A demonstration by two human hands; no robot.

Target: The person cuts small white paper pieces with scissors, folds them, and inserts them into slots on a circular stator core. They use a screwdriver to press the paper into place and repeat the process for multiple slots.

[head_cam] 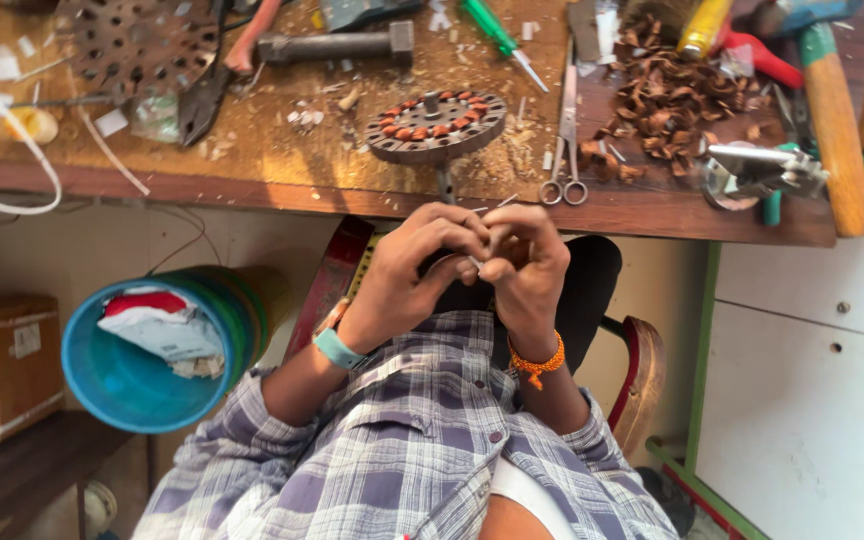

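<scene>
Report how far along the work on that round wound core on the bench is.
Done: a heap of stripped copper scraps lies by the scissors. In hand: left hand and right hand pinch a small pale strip together at the bench edge. Left: the round core shows copper in every slot.

Both forearms rise from rolled plaid sleeves and meet in front of the chest. The left hand (pixel 407 265) is curled, its thumb and fingertips pinched toward the right hand (pixel 527 265), which bends at the wrist with fingers folded inward. The two hands touch at the fingertips, knuckles facing up.
</scene>
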